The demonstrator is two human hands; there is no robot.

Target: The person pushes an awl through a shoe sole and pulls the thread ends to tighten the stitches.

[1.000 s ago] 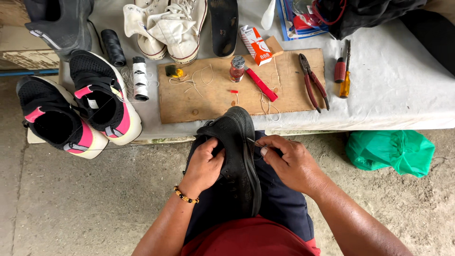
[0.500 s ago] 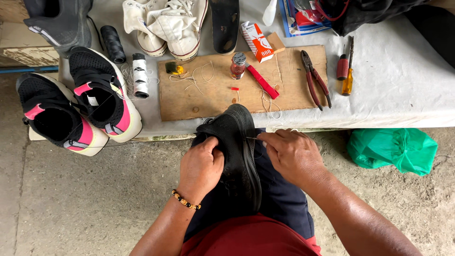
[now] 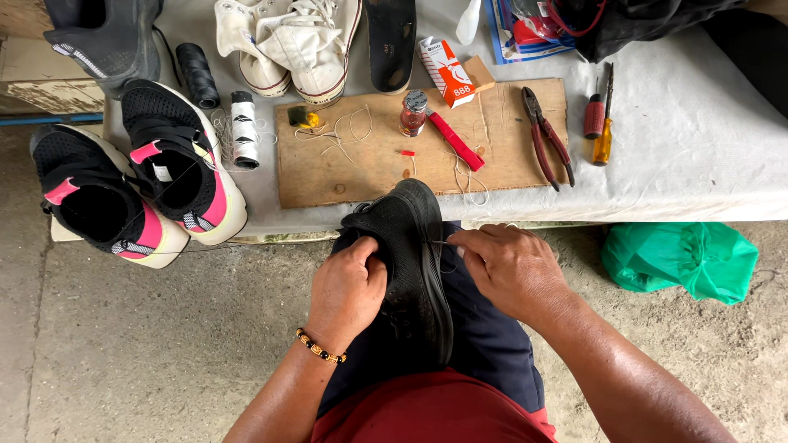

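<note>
Black shoe is lying sole-up across my lap, toe toward the bench edge. My left hand is clamping its upper, fingers curled tight around the soft edge. My right hand is pinching a thin needle at the sole seam. I am judging the shoe light, the upper pliable, the sole stiff and grippy; holding near the stitch line is steadying it best.

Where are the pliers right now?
The pliers lie on the right end of the wooden board, just left of the two screwdrivers.
</note>
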